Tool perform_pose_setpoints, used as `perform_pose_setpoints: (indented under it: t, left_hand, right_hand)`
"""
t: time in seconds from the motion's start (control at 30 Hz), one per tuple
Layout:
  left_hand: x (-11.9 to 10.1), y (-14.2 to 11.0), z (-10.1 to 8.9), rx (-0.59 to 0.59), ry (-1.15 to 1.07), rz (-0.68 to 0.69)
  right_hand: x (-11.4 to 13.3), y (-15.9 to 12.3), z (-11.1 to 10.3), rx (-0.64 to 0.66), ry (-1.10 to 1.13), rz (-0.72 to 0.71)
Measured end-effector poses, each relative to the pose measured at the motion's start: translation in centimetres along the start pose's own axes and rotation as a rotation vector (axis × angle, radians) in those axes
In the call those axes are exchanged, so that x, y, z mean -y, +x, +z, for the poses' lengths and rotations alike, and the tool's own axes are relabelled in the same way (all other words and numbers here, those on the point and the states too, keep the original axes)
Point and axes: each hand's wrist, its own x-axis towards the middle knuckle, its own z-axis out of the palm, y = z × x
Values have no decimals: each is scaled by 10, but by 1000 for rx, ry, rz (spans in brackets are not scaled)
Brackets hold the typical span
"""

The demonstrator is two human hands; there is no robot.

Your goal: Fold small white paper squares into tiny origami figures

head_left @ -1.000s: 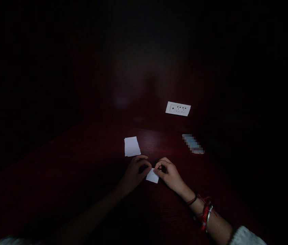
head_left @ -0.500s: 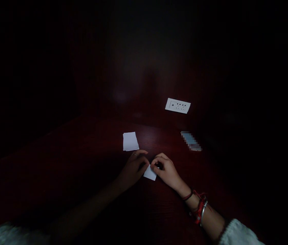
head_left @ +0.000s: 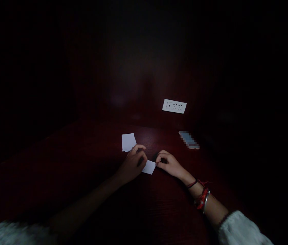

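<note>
A small white piece of paper is stretched between my two hands, low over the dark red table. My left hand, with a ring on one finger, pinches its left edge between thumb and fingertip. At its upper right corner, the thumb and index finger of my right hand are pinched together on the paper. Red cords and a silver bangle circle my right wrist. Just beyond my left fingers lies a small stack of white paper sheets, its lower right corner partly covered by them.
A blurred-out phone lies on the table to the right, near the wall. Above it, a white socket plate is set in the dark wall. The surroundings are very dark.
My hands have moved apart, the right one shifting from over the paper to its right corner. More of the paper shows now. The view has shifted slightly.
</note>
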Motion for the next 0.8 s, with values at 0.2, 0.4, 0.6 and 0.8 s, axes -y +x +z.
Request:
perform_pose_setpoints:
  t: [0.2,0.4,0.6,0.8]
  left_hand:
    - [4,0,1,-55,3,-10]
    - [4,-1,5,-24,-36,27]
    - [0,-1,2,-2,-46,54]
    - [-2,0,2,-31,-59,40]
  right_hand:
    - [-18,-5,-9,-83,-40,26]
    - [-1,-3,-1,-62,14,-68]
    - [10,-3,-1,-63,20,-108]
    - [15,-3,1,-80,-3,-118]
